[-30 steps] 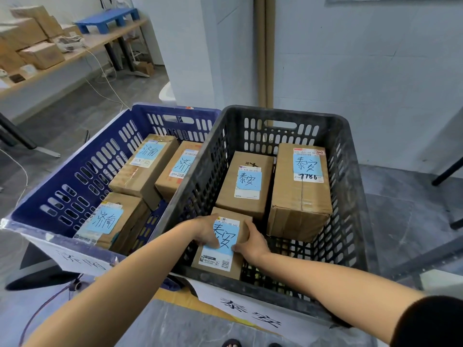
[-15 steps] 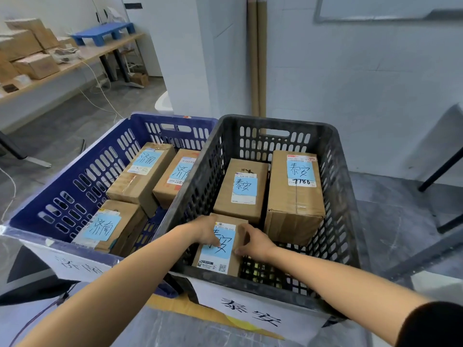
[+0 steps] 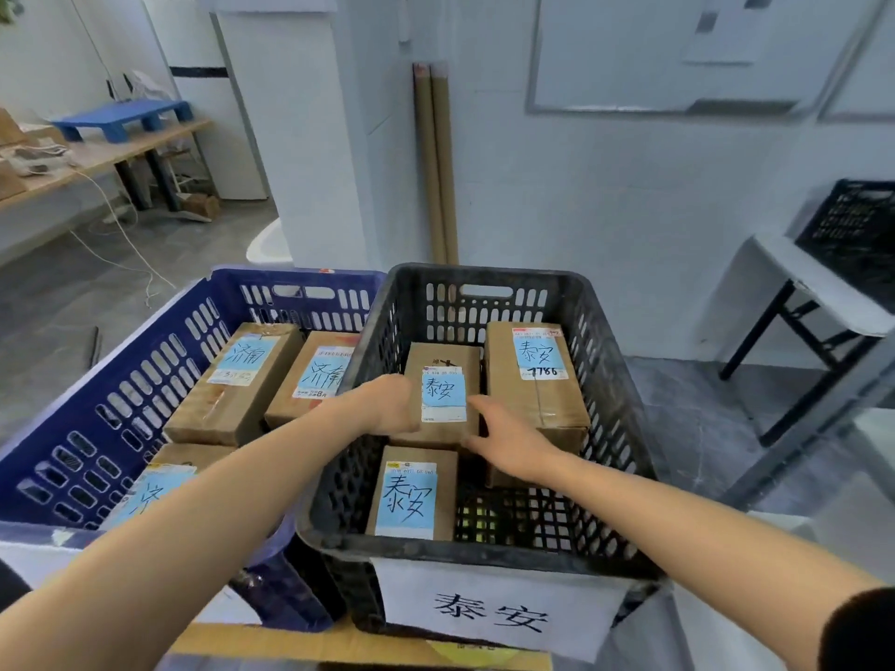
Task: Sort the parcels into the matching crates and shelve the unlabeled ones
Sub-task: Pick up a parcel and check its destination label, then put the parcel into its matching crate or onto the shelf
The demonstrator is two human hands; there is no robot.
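**Position.** Three parcels lie flat in the black crate [image 3: 489, 283], each with a blue handwritten label matching the paper sign [image 3: 489, 617] on the crate front. The near parcel [image 3: 416, 491] rests free against the front wall, with no hand on it. The middle parcel [image 3: 443, 394] lies just behind it, beside the tall parcel [image 3: 537, 380]. The blue crate [image 3: 290, 276] to the left holds parcels with a different label.

**Hands.** The left hand [image 3: 387, 404] rests against the left side of the middle parcel. Its fingers are hidden below the knuckles, so their state cannot be told. The right hand [image 3: 508, 440] lies at the parcel's near right corner, fingers [image 3: 484, 410] extended and relaxed, touching but not clasping.

**Handling.**
- The parcels are taped cardboard boxes with stiff walls and firm corners, so they likely tolerate a moderate squeeze.
- Weight is unknown. Their compact size suggests each is a one-hand load.
- The tape bands are likely slick, and bare cardboard offers better friction.
- Take hold across the two long sides, thumb opposite fingers.
- Do not pull on the label, since its edges may peel.
- The gap beside the tall parcel is narrow, so slide the box towards the front before gripping it.
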